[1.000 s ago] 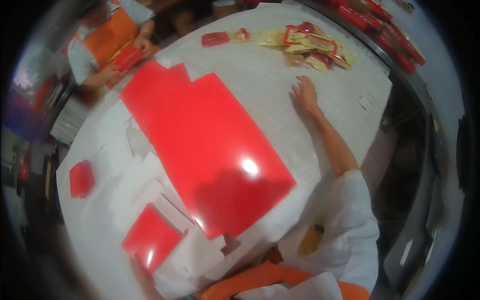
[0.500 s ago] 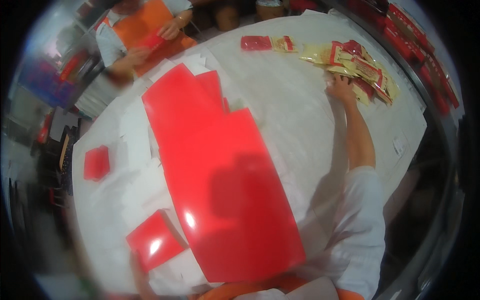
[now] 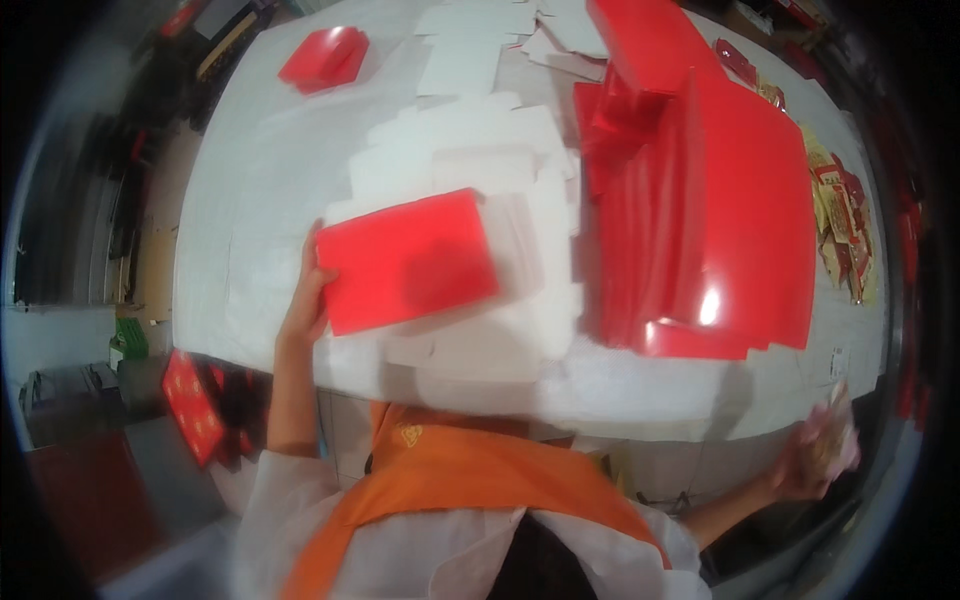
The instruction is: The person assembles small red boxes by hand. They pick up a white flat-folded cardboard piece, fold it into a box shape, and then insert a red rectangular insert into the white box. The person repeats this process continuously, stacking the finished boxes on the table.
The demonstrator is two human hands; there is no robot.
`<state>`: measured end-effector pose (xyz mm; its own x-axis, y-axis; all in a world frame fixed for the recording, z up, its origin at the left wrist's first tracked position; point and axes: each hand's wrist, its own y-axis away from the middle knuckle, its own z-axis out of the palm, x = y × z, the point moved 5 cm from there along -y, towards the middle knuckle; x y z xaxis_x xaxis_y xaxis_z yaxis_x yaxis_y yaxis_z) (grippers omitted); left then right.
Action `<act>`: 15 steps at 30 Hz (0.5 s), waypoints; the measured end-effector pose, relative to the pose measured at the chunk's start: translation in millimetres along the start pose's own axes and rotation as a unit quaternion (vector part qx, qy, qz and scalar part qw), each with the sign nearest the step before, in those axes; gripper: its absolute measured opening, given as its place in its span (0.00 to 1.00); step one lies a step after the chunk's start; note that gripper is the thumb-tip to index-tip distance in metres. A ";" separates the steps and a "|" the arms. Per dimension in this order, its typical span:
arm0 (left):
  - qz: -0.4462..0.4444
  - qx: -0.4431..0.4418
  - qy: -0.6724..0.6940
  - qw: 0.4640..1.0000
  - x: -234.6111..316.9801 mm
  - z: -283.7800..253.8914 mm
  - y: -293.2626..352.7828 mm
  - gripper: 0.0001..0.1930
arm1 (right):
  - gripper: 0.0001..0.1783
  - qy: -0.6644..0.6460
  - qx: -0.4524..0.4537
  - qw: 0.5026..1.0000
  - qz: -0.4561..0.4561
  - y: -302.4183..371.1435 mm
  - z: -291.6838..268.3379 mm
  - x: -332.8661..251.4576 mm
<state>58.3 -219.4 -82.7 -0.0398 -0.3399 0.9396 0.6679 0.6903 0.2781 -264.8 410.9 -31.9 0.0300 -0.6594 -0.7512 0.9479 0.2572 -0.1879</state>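
Note:
My left hand [image 3: 312, 290] grips the left edge of a flat red box [image 3: 410, 262], its thumb on the near corner. The box is held over the white sheets on the table. Far out to the right, past the table's near edge, my right hand [image 3: 800, 468] is closed on a small packet [image 3: 832, 435], pale pink and yellowish and smeared by motion. To the right of the red box lies a stack of glossy red sheets or flat cartons [image 3: 750, 230]. A pile of yellow and red packets [image 3: 845, 215] sits beyond it at the table's right side.
White sheets [image 3: 460, 135] are spread across the middle of the white-covered table [image 3: 250, 200]. Another red box [image 3: 325, 58] stands at the far left. A patterned red box [image 3: 195, 405] is below the table's left edge. My orange apron [image 3: 480, 465] is against the near edge.
The view has swung left. My right hand has left the packet pile with a packet and come back toward me. My left hand has the red box raised toward the middle.

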 end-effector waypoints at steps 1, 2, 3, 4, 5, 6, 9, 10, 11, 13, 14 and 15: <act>0.001 -0.002 0.007 1.000 3.4 -5.0 2.7 0.32 | 0.35 -0.021 -0.016 0.999 0.022 27.7 32.7 9.9; -0.003 -0.013 0.016 1.000 -0.3 -7.6 9.0 0.30 | 0.35 -0.037 -0.034 0.997 0.054 52.8 70.3 23.6; -0.013 0.009 0.010 1.000 -3.2 -11.0 15.0 0.28 | 0.36 -0.059 -0.055 0.990 0.114 74.1 112.4 46.1; -0.020 0.029 0.004 0.999 -3.6 -12.4 23.5 0.25 | 0.36 -0.098 -0.070 0.969 0.214 89.2 152.2 75.5; -0.022 0.059 -0.004 0.998 -15.4 -19.8 24.9 0.23 | 0.36 -0.153 -0.073 0.931 0.323 96.7 189.2 113.0; -0.027 0.075 -0.022 0.997 -23.0 -23.0 29.5 0.22 | 0.36 -0.162 -0.058 0.907 0.385 100.3 224.3 145.5; -0.033 0.106 -0.064 0.992 -39.6 -32.9 60.4 0.21 | 0.30 0.238 -0.212 0.931 0.175 52.7 306.3 225.0; -0.037 0.102 -0.063 0.992 -43.2 -33.4 73.1 0.21 | 0.27 0.395 -0.222 0.890 0.053 35.5 333.1 248.1; -0.039 0.106 -0.064 0.992 -45.9 -36.4 88.3 0.21 | 0.25 0.456 -0.297 0.838 -0.031 25.8 361.1 263.9; -0.029 0.109 -0.034 0.993 -65.3 -41.4 101.8 0.19 | 0.20 0.625 -0.351 0.691 -0.097 11.0 375.0 303.0; -0.028 0.107 -0.015 0.994 -75.8 -39.8 104.1 0.19 | 0.20 0.656 -0.367 0.651 -0.105 7.5 375.8 317.5; -0.050 0.115 0.000 0.992 -77.1 -36.5 109.4 0.16 | 0.19 0.682 -0.385 0.611 -0.112 7.8 376.2 333.0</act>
<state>161.6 -141.0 -132.0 -0.0982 -0.4145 0.9047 0.4734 0.7802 0.4088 -128.1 -72.4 -45.5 -0.8634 0.3295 -0.3821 0.4342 0.8709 -0.2303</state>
